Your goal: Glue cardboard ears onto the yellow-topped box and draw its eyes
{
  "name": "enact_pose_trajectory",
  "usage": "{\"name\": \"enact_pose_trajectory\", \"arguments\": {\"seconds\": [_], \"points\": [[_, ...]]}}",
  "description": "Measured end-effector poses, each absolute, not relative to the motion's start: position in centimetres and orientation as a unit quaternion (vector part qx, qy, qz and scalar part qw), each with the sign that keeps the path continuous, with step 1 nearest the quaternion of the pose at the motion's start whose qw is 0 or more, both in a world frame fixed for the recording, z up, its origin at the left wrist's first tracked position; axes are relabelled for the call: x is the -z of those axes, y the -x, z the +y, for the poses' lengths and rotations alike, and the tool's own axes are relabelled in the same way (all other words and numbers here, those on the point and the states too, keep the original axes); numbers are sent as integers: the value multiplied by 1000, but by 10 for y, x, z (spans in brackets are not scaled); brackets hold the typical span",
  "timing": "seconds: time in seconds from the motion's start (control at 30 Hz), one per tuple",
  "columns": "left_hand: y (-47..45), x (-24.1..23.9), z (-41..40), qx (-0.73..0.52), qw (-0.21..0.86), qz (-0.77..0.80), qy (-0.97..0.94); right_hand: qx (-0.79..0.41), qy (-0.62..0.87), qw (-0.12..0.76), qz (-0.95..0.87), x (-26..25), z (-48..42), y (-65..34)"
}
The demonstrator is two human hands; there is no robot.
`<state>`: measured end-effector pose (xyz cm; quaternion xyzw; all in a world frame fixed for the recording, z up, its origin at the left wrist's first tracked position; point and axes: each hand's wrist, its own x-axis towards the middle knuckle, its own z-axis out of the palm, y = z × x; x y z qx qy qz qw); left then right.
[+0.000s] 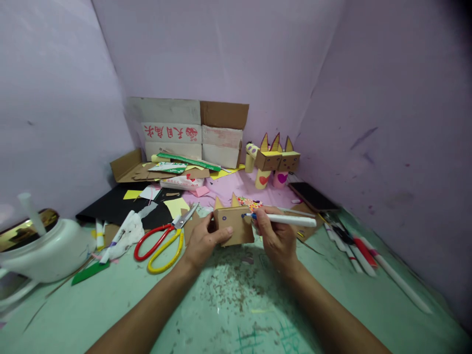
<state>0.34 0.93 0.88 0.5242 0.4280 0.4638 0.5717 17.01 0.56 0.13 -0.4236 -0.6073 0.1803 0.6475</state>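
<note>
My left hand (206, 241) grips a small brown cardboard box (236, 231) by its left side, thumb across the front. Two pointed yellowish ears rise from the box's top edge, and a dark-ringed eye is drawn on the left of its front face. In my right hand (276, 238) is a white marker (291, 219), held like a pen. Its blue tip meets the front face near the upper right, at a dark blue mark. Scissors (179, 223) with one red and one yellow handle lie partly spread just left of my left hand.
Two finished-looking cardboard animal figures (271, 160) stand at the back right. A phone (313, 195) and several markers (354, 250) lie to the right. On the left are a white mug (55, 253), crumpled tissue (129, 236) and black paper (110, 204). A printed carton (173, 123) leans at the back.
</note>
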Motion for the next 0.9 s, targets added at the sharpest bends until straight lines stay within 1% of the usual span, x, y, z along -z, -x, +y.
{"name": "enact_pose_trajectory", "arguments": {"seconds": [0.17, 0.9], "points": [[-3, -6, 11, -468, 574, 424, -521, -173, 426, 633, -623, 1, 7, -169], [-3, -5, 12, -468, 574, 420, -524, -159, 430, 624, -633, -1, 5, -169]]}}
